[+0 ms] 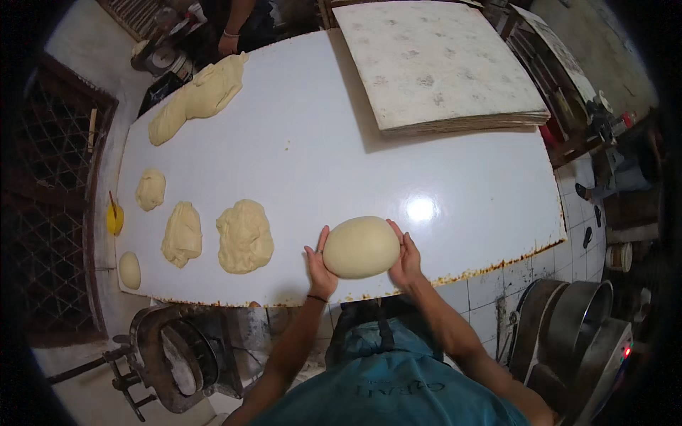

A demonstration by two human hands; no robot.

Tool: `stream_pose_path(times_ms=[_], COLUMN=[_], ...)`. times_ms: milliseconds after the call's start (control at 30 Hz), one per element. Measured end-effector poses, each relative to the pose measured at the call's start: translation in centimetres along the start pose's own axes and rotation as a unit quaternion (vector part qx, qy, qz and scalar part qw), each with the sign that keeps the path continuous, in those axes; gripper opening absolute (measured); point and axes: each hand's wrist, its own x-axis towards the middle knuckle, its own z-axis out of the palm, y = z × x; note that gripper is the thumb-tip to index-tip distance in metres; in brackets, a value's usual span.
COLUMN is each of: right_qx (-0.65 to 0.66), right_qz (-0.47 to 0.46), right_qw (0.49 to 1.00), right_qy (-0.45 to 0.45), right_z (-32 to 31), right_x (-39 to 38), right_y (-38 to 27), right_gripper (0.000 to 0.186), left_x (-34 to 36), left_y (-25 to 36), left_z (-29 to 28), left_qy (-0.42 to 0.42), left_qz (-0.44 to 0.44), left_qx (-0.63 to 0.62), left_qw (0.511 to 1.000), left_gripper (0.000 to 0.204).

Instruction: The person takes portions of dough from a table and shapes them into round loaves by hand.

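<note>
A smooth oval dough ball [361, 247] lies between my left hand [320, 266] and my right hand [405, 259] at the table's near edge, both cupped around its sides. To its left are a lumpy dough mound [244, 236], a smaller folded piece [182, 234], a small piece [150, 189] farther back, and a small oval piece [130, 270] near the left corner. A long folded slab of dough [197, 99] lies along the far left edge.
The white table [341, 170] has rusty edges. A stack of boards [440, 64] covers its far right. A person's arm [234, 25] shows beyond the far edge. Metal machines stand below at left [181, 355] and right [568, 334]. A yellow container [114, 219] is at the left edge.
</note>
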Motion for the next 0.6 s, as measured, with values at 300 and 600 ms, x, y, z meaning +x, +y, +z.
stream_pose_path(times_ms=[300, 600], right_qx=[-0.568, -0.542], right_qz=[-0.005, 0.242], right_qw=[0.779, 0.778], right_qy=[-0.265, -0.208], right_z=[4.7, 5.9], right_x=[14.4, 11.7], right_y=[-3.9, -4.6], right_gripper=[0.048, 0.044], left_x=[-1.6, 6.8], left_y=[-1.2, 2.0], left_z=[1.9, 2.7], left_qy=[0.117, -0.069], left_qz=[0.084, -0.032], left_qx=[0.084, 0.193], left_qw=[0.986, 0.978], left_gripper=[0.072, 0.066])
